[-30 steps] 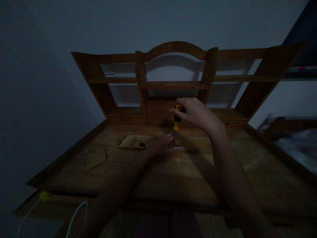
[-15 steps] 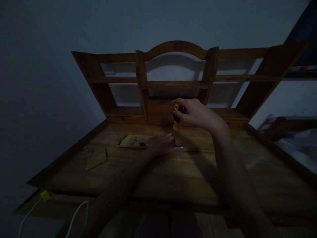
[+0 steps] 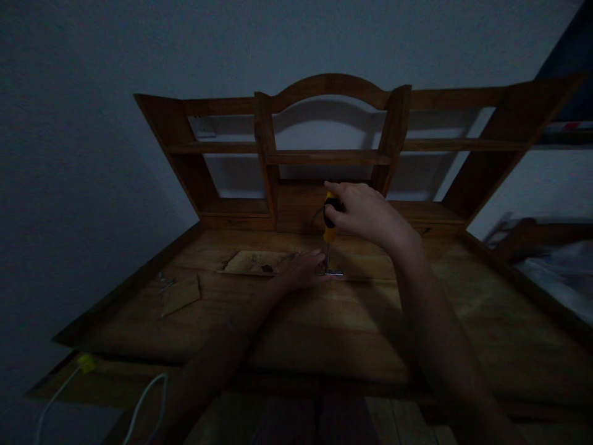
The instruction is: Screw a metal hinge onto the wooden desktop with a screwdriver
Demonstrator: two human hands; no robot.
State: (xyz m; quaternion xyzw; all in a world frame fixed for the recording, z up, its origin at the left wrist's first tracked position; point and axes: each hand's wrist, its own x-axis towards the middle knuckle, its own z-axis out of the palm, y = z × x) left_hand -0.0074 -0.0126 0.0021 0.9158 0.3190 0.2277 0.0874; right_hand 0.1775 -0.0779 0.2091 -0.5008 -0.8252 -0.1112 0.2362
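The right hand point(image 3: 370, 213) is closed around the handle of a yellow-and-black screwdriver point(image 3: 330, 235), which stands nearly upright with its thin metal shaft down at a small, shiny metal piece point(image 3: 335, 272). That piece lies near the middle of the wooden desk point(image 3: 301, 340), at the near edge of a long, pale wooden strip point(image 3: 252, 262) with dark, worn patches. The left hand point(image 3: 302, 272) lies low over the strip, its fingers and thumb at the left end of the metal piece; whether its grip pinches the piece or only steadies it cannot be told. The screwdriver looks light and rigid, best held by its thick handle, in line with the shaft. The metal piece seems hard, small and liable to slip sideways, so its ends are the likely places to hold it; the strip looks stiff, perhaps brittle where worn. Behind the hands, the brown wooden shelf unit point(image 3: 328, 158) limits reach at the back. A thin, flat offcut point(image 3: 181, 296) and some small metal bits point(image 3: 165, 282) lie well to the left, while the desk's near side and right side give the forearms wide room.
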